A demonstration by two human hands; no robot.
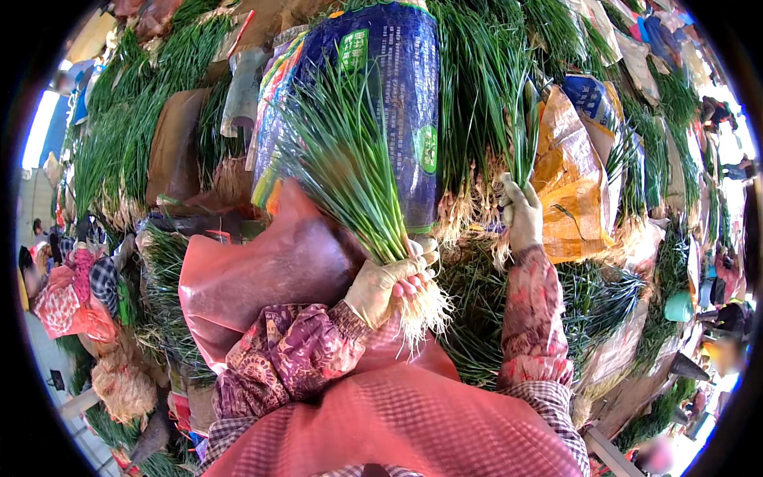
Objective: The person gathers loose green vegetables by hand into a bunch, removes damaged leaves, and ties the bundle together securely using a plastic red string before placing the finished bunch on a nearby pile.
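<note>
My left hand (387,286), in a pale glove with bare fingertips showing, is closed around a bunch of green onions (363,197). The leaves fan up and to the left, and the white roots hang below my fist. My right hand (522,206), also gloved, is raised to the right and grips a few green-onion stalks (523,143) near their lower ends. Just left of it lies a large row of green onions (477,107) with its roots towards me. A blue printed woven sack (411,119) lies beyond my left hand. A red apron (381,417) covers my lap.
An orange-yellow woven sack (566,179) lies right of my right hand. More green onions (161,95) are heaped at the left, beside a brown sheet (176,149). Loose leaves (477,316) lie below my right hand. Several people are at the far left and right edges.
</note>
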